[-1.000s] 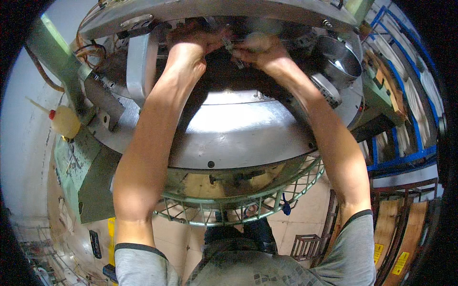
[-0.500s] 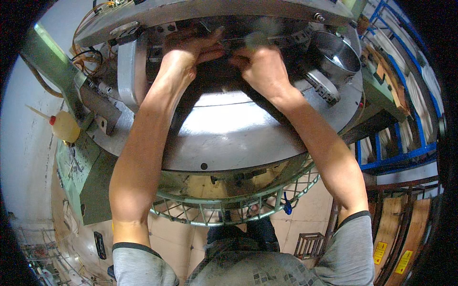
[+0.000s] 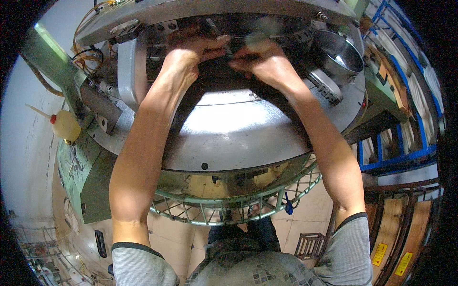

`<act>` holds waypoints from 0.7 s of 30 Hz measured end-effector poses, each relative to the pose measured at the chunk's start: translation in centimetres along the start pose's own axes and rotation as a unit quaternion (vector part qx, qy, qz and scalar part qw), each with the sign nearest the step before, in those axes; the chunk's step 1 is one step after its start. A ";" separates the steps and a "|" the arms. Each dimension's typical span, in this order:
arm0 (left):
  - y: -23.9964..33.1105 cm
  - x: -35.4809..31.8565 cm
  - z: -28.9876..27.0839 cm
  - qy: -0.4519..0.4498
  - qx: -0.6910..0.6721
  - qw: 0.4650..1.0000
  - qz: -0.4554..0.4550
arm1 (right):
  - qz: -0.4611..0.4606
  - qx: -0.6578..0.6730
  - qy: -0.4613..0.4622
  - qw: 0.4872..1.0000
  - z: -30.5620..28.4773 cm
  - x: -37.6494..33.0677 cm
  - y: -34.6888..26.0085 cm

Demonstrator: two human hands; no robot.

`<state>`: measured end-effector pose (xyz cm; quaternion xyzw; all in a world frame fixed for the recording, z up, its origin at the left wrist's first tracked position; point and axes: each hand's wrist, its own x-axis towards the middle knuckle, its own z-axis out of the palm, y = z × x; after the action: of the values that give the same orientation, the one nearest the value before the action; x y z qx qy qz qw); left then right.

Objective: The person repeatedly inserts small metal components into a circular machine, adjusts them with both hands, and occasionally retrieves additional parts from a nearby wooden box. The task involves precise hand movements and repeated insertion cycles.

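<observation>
Both of my arms reach over a round metal machine bed (image 3: 229,138) into the dark gap below a thick upper plate (image 3: 200,16). My left hand (image 3: 191,45) is at the left of the gap, with fingers stretched to the right and slightly apart; its back part is in shadow. I see nothing held in it. My right hand (image 3: 265,56) faces it a short way off, its fingers curled together and pointing left. Whatever the right fingers pinch is too dark to make out. Small metal blocks (image 3: 301,35) line the gap behind the hands.
A round metal pan (image 3: 338,53) stands right of my right hand, beside a slotted metal piece (image 3: 325,88). A grey upright post (image 3: 131,71) is left of my left forearm. A yellowish oil bottle (image 3: 66,126) sits far left. A green wire guard (image 3: 214,209) curves below the bed.
The left thumb has come down nearer the fingers. My right hand has turned slightly, its wrist shifting to the right. Both hands stay in the gap.
</observation>
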<state>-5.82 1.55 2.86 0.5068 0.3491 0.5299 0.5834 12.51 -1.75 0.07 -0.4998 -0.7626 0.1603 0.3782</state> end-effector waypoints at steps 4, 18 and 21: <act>0.0 -0.6 0.3 -0.028 0.005 1.000 0.004 | 0.098 0.108 -0.071 0.987 -0.9 0.0 -0.5; -0.2 0.0 0.4 -0.039 -0.057 0.997 0.028 | 0.176 0.318 -0.189 0.913 -1.9 0.2 0.4; -0.4 0.5 0.2 -0.044 -0.043 0.998 0.018 | 0.181 0.338 -0.180 0.906 -1.7 0.1 0.7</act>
<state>-5.42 1.97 2.59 0.5104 0.2913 0.5321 0.6095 14.12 -1.56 0.82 -0.4338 -0.6144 0.5613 0.3454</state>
